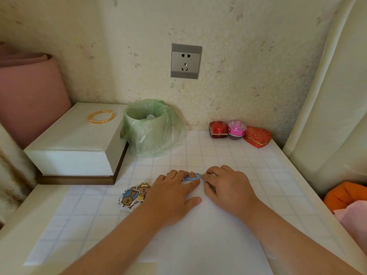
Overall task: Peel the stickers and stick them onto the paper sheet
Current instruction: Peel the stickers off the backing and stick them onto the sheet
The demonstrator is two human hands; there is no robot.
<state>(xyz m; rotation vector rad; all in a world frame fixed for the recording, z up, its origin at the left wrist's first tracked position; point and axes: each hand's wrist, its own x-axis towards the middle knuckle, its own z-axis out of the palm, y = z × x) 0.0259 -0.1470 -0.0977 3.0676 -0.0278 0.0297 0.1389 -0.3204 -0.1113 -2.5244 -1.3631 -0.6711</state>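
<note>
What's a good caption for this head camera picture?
Left hand presses and right hand pinches a blue bear sticker, spare stickers lying nearby.

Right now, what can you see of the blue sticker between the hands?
The blue sticker is a small oval, blue with a brown cartoon animal on it. It sits low over the gridded table cover, roughly flat. The left hand covers its left and lower edge with straight fingers; the right hand touches its right edge with curled fingertips. Whether it is pinched or already peeled, I cannot tell.
</note>
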